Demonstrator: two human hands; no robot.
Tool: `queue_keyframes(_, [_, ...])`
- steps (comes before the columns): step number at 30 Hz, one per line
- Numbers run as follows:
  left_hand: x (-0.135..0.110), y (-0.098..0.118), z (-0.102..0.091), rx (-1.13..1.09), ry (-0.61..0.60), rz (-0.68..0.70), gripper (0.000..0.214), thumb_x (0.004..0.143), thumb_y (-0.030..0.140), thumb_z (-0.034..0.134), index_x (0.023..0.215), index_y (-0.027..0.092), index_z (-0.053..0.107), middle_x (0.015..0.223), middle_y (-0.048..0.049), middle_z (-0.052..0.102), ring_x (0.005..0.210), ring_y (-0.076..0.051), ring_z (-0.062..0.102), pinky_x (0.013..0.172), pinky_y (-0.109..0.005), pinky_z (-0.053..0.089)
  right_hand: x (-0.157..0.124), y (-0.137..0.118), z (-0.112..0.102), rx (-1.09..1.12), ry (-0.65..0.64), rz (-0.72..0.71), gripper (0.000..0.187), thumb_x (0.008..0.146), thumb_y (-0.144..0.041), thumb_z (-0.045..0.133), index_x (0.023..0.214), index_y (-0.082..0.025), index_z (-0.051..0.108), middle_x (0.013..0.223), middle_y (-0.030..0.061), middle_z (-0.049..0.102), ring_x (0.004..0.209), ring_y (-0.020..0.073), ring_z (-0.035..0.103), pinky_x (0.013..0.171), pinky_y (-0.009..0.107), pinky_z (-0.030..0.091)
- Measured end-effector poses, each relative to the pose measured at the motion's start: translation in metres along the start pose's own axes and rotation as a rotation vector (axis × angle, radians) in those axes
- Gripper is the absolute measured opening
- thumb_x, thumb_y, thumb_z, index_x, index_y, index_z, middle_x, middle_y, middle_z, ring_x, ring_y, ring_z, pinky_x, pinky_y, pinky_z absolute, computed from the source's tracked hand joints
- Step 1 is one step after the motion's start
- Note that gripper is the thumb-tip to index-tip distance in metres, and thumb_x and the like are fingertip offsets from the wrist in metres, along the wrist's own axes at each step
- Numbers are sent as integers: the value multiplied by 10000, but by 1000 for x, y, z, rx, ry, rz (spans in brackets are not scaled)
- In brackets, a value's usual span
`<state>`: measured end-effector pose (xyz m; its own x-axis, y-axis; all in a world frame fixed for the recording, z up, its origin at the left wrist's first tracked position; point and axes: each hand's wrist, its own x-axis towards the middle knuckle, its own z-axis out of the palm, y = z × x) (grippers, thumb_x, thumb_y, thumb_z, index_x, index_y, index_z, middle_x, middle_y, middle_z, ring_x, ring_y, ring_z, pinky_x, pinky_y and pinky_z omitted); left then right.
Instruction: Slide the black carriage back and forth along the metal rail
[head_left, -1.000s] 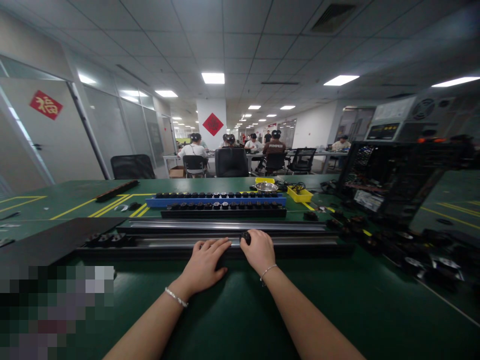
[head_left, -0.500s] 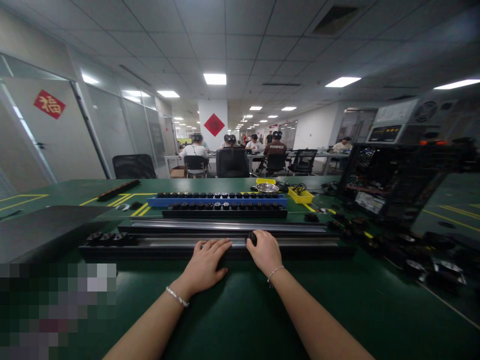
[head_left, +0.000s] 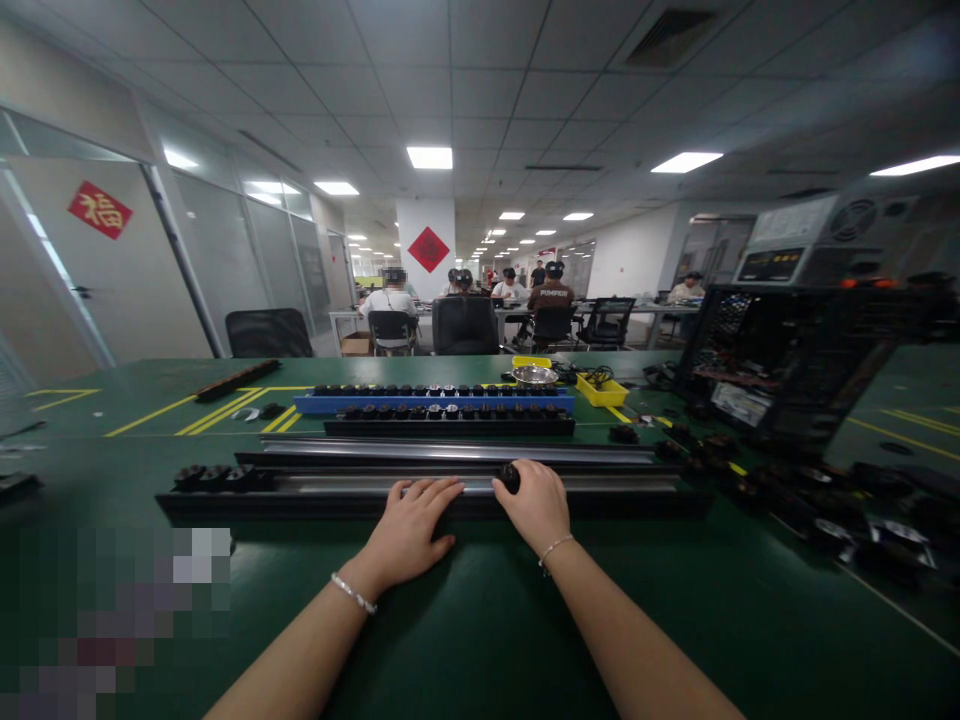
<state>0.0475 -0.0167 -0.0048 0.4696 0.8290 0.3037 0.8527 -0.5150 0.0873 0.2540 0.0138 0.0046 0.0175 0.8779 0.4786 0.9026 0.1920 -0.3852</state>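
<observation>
My left hand (head_left: 417,528) lies with its fingers stretched out over the near edge of a long black channel rail (head_left: 322,505) with a shiny strip along its inside. Closed round a small black rounded part (head_left: 510,478) is my right hand (head_left: 536,505), at the same rail, right of centre. My fingers hide much of this part. Several black parts (head_left: 225,478) sit in a row at the rail's left end. Just behind runs a second rail (head_left: 450,452), parallel to the first.
Farther back are a blue strip (head_left: 307,404) and a black strip (head_left: 450,427), both lined with small black parts. A metal bowl (head_left: 534,375) and a yellow tray (head_left: 602,391) stand behind. Loose parts and an opened computer case (head_left: 780,360) occupy the right. People sit beyond.
My right hand and the black part have shifted slightly right along the rail. My left hand stays put. A large dark flat shape at the left has gone from view.
</observation>
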Motion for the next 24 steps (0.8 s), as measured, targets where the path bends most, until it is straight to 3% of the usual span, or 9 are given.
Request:
queue_keyframes(8, [0,1,-1,-2,3,2,689,721,299,584,1349,331,301,1401,-26,401,1250,-256,355,1027,-483,172,-1,5,3,-28,83,55,219,771,-367,509,831,-175,597,878,73,639,902,203,544,844,313,342])
queue_keyframes(24, [-1,0,0,2,1,2,694,728,305,585,1357,334,293,1405,-16,398,1247,-259,361,1035,-489,173,-1,20,-3,-64,101,118,218,766,-354,489,821,-170,593,869,87,637,898,216,543,832,322,352])
